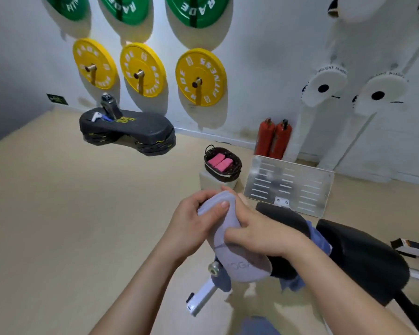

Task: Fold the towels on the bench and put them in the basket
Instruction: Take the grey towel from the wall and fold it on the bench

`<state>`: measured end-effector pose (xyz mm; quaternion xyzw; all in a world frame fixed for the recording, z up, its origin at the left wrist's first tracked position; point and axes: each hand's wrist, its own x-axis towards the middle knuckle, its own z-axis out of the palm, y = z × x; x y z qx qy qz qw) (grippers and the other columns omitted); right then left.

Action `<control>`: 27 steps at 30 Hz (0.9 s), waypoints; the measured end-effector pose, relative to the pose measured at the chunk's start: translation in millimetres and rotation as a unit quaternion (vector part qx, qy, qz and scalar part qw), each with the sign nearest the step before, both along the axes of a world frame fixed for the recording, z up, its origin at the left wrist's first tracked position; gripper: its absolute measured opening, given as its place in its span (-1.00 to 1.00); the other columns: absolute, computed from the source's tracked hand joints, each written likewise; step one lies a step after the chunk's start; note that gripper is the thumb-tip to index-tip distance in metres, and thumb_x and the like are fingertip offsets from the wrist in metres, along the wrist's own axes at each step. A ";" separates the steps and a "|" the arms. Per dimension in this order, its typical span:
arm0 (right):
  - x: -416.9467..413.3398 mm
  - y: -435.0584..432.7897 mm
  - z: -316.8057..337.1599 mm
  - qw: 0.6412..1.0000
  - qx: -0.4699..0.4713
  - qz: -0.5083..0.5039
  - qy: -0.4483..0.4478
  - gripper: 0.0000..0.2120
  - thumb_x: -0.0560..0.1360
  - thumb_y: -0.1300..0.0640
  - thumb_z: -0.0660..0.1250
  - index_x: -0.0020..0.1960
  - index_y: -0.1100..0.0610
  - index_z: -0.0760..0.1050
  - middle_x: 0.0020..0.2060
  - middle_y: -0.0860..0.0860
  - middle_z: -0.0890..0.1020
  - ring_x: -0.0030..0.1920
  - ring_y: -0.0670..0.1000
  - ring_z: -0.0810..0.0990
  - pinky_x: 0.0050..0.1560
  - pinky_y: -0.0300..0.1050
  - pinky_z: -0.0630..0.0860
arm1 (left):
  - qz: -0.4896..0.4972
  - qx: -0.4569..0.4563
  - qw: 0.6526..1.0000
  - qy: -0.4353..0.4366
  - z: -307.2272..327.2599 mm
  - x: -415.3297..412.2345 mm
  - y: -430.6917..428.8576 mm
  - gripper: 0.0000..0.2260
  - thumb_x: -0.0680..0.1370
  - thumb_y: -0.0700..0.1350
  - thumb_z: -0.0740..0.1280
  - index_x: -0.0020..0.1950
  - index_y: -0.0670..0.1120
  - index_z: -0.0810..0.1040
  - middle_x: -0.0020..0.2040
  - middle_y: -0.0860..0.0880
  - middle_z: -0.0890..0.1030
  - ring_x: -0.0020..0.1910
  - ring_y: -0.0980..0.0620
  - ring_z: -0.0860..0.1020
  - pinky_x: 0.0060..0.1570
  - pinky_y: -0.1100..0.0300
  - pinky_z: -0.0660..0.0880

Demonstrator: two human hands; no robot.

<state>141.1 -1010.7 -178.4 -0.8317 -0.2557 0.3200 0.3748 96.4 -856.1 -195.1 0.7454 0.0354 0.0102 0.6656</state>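
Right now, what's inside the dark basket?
Two folded pink towels lie side by side in the basket. They cover the bottom, so I cannot tell whether anything is underneath them.

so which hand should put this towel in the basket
Probably the right hand: it grips the towel round its middle, the left hand holds only its end. The basket sits ahead of both.

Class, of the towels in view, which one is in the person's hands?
The pale lavender towel, gripped by the left hand and right hand. The pink towels lie in the basket; the blue towel is draped on the black bench.
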 end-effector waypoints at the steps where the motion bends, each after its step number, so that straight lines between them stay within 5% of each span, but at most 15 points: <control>1: -1.8 13.2 2.1 1.000 -0.002 0.007 -0.004 -0.08 0.33 0.00 0.22 0.53 -0.16 -0.24 0.50 -0.26 -0.10 0.49 -0.09 0.10 0.42 -0.03 0.27 | 0.005 -0.003 1.000 -0.003 3.1 -4.9 11.3 -0.79 0.50 -0.04 0.37 0.11 -0.02 0.60 -0.02 0.04 0.68 -0.03 0.12 0.63 -0.10 0.28 0.53; 4: -1.4 46.0 3.6 1.000 -0.012 0.025 -0.003 -0.05 0.38 0.07 0.28 0.51 -0.19 -0.32 0.51 -0.23 -0.16 0.48 -0.11 0.10 0.40 -0.07 0.30 | 0.002 0.020 1.000 0.010 6.5 -10.0 41.9 -0.71 0.43 0.00 0.43 0.13 0.01 0.57 0.00 0.05 0.66 0.01 0.09 0.62 -0.02 0.21 0.56; 6: 4.1 61.2 0.0 0.999 -0.001 0.032 0.026 -0.04 0.36 0.07 0.30 0.51 -0.23 -0.28 0.52 -0.19 0.00 0.43 -0.13 0.23 0.33 -0.08 0.39 | 0.011 0.032 0.999 0.016 5.8 -7.1 59.0 -0.72 0.40 -0.01 0.45 0.09 0.02 0.59 -0.03 0.03 0.67 -0.02 0.05 0.62 -0.04 0.17 0.57; 9: 25.5 75.1 -6.3 0.993 0.033 0.073 0.091 -0.30 0.39 -0.04 0.36 0.45 -0.23 0.15 0.23 -0.10 0.54 0.19 -0.07 0.56 0.20 0.02 0.53 | 0.079 0.009 0.997 0.012 2.6 3.6 83.5 -0.85 0.48 -0.13 0.43 0.02 0.05 0.61 -0.11 0.04 0.67 -0.13 0.12 0.62 -0.17 0.28 0.54; 11: 41.8 84.7 -10.8 0.991 0.026 0.090 0.097 -0.52 0.42 -0.19 0.33 0.31 -0.13 0.40 0.10 -0.06 0.64 0.11 -0.03 0.62 0.20 0.11 0.52 | 0.129 -0.015 0.991 0.020 -2.2 14.4 102.8 -0.85 0.52 -0.13 0.38 0.04 0.09 0.61 -0.12 0.00 0.65 -0.21 0.18 0.59 -0.25 0.33 0.53; 17: 87.2 139.1 -46.8 0.998 0.055 -0.015 0.032 -0.29 0.35 -0.52 0.12 0.15 0.05 0.48 0.05 0.05 0.62 0.10 0.09 0.59 0.18 0.23 0.47 | 0.154 -0.031 0.986 0.055 -24.8 79.6 164.8 -0.87 0.56 -0.04 0.32 0.07 0.12 0.60 -0.01 -0.01 0.66 -0.11 0.17 0.61 -0.18 0.31 0.54; 22: 141.9 185.2 -60.8 0.971 0.143 -0.187 0.043 -0.69 0.59 -0.12 0.15 0.12 0.07 0.50 0.02 0.00 0.64 0.09 0.04 0.59 0.17 0.09 0.49 | 0.100 -0.129 0.977 0.137 -31.2 163.9 216.0 -0.61 0.47 -0.07 0.46 0.26 -0.01 0.45 0.09 -0.14 0.62 -0.10 0.02 0.64 -0.17 0.18 0.58; 27: 188.2 241.8 -65.2 0.931 0.210 -0.294 0.048 -0.71 0.55 -0.10 0.13 0.25 -0.12 0.40 0.05 -0.15 0.62 0.08 -0.09 0.60 0.17 0.06 0.52 | 0.039 -0.211 0.959 0.183 -34.9 235.5 246.7 -0.53 0.43 -0.22 0.47 0.30 -0.11 0.41 0.06 -0.19 0.66 -0.05 -0.13 0.66 -0.09 0.04 0.61</control>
